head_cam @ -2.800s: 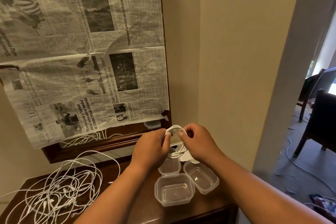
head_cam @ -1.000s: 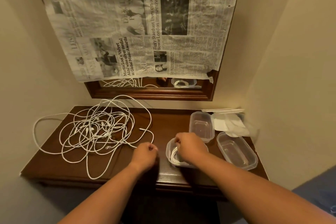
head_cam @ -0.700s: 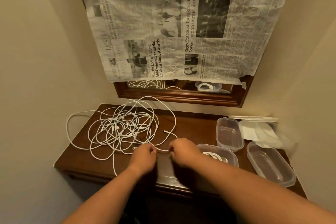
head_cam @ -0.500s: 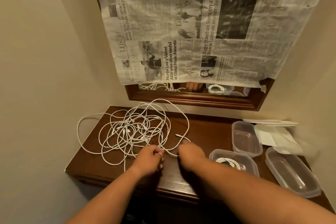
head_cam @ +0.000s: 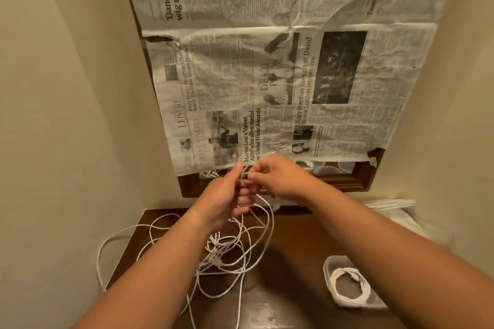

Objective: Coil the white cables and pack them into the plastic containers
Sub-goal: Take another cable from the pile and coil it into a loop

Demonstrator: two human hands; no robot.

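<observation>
Both hands are raised above the dark wooden table. My right hand pinches the end of a white cable between thumb and fingertips. My left hand is beside it, fingers loosely curled, with the same cable running through them. Loops of the cable hang down to a tangled pile of white cables on the table. At lower right stands a clear plastic container with a coiled white cable inside; my right forearm hides part of it.
A newspaper sheet covers a wood-framed mirror on the wall behind the table. Some cable loops hang over the table's left edge. White paper or lids lie at the back right. Walls close in on both sides.
The coiled cable went into the container. Both hands then moved left to the tangled pile, took a cable end and lifted it up above the table. The view tilted upward.
</observation>
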